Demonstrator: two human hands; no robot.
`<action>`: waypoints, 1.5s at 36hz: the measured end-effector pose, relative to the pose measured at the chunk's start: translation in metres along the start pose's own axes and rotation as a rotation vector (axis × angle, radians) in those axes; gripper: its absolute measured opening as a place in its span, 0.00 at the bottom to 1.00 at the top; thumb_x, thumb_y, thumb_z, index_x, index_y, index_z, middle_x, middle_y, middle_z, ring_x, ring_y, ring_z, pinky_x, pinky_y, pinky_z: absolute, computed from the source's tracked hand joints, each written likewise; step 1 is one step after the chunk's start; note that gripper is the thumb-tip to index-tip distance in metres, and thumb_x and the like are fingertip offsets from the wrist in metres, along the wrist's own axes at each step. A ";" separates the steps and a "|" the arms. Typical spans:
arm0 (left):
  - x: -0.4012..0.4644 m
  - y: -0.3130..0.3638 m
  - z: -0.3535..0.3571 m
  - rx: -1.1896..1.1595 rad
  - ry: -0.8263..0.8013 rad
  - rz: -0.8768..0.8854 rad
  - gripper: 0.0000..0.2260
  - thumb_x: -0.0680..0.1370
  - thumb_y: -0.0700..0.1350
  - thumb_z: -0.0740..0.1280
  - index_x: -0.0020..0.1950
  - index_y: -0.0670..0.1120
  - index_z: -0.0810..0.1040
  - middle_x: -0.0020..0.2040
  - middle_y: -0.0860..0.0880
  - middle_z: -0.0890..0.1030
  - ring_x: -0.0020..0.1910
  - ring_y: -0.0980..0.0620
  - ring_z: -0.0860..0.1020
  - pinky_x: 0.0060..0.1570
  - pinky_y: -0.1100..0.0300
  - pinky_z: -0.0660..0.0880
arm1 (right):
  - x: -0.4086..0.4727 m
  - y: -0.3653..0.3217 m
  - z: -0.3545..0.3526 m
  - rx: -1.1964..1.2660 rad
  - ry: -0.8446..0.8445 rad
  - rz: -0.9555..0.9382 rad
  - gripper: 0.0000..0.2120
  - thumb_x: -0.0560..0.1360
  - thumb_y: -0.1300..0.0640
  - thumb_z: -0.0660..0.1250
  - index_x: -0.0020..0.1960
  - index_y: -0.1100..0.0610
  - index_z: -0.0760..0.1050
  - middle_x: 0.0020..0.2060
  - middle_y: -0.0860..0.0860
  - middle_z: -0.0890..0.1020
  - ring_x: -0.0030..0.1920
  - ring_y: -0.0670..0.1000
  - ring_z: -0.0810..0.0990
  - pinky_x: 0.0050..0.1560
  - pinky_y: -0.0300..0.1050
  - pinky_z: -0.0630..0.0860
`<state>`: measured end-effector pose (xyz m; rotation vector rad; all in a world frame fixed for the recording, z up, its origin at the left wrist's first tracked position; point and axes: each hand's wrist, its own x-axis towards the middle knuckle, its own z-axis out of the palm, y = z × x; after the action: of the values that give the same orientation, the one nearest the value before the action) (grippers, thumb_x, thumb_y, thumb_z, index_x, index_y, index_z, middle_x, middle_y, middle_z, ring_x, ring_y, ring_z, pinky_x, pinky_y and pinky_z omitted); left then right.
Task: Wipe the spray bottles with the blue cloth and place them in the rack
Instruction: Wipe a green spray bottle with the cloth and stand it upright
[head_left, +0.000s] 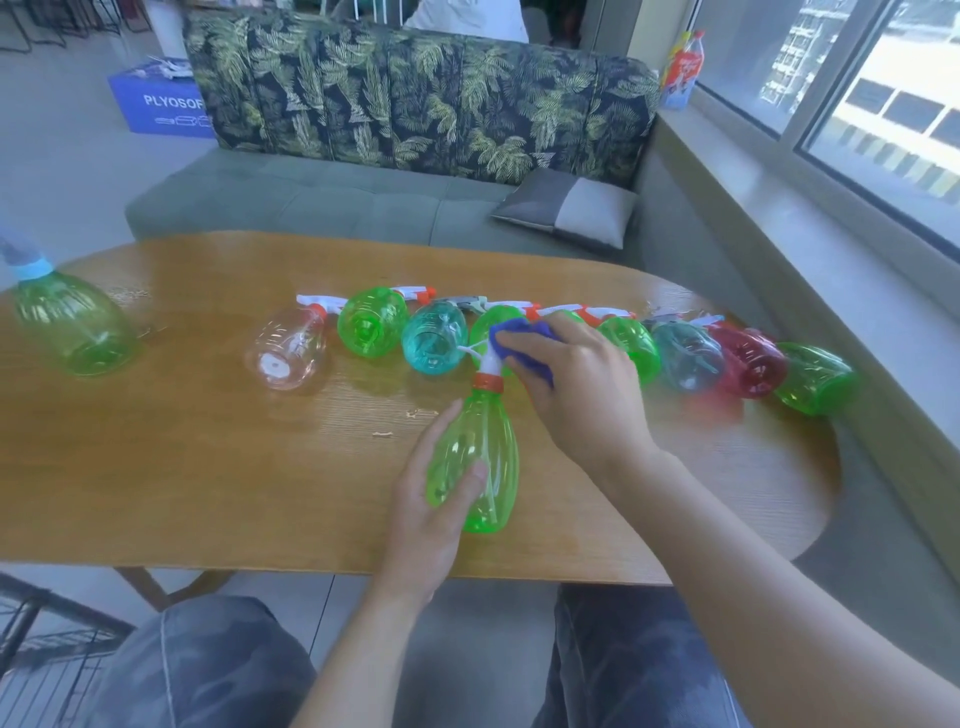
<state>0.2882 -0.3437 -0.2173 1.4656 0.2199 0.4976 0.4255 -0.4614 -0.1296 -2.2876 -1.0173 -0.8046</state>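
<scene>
A green spray bottle (480, 452) with an orange collar and white trigger head lies near the table's front, neck pointing away. My left hand (431, 509) grips its body from the left. My right hand (576, 395) holds the blue cloth (524, 338) bunched against the bottle's white spray head. Behind them a row of several spray bottles lies on its side: a clear one (291, 353), green (371, 322), teal (434, 338), more green, a red one (753, 364) and a green one (815, 376) at the right end.
Another green bottle (72, 322) stands apart at the wooden table's (208, 467) left edge. A black wire rack (47, 654) sits on the floor at lower left. A sofa (363, 197) lies beyond the table, a window ledge (831, 249) to the right.
</scene>
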 end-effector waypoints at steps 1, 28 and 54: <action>0.000 0.000 0.000 -0.004 0.002 0.002 0.27 0.77 0.58 0.74 0.76 0.66 0.75 0.75 0.68 0.75 0.77 0.64 0.70 0.81 0.42 0.66 | -0.003 -0.004 0.000 0.037 -0.038 -0.044 0.09 0.79 0.53 0.72 0.58 0.48 0.86 0.45 0.49 0.81 0.44 0.56 0.81 0.35 0.45 0.77; 0.003 -0.003 -0.004 -0.045 0.039 -0.002 0.28 0.75 0.61 0.72 0.75 0.68 0.75 0.76 0.68 0.73 0.78 0.66 0.67 0.80 0.48 0.64 | -0.009 0.014 -0.008 -0.051 -0.028 -0.043 0.08 0.78 0.55 0.74 0.57 0.49 0.86 0.44 0.49 0.80 0.42 0.57 0.79 0.32 0.45 0.75; 0.004 -0.002 -0.005 -0.044 0.010 -0.020 0.27 0.74 0.63 0.72 0.74 0.70 0.76 0.76 0.70 0.73 0.78 0.69 0.66 0.78 0.51 0.64 | -0.031 0.031 -0.040 0.168 -0.224 0.147 0.10 0.79 0.52 0.74 0.60 0.43 0.86 0.43 0.43 0.80 0.43 0.48 0.79 0.46 0.47 0.77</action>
<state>0.2897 -0.3377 -0.2187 1.4173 0.2300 0.4907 0.4204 -0.5205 -0.1293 -2.3102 -0.9580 -0.3942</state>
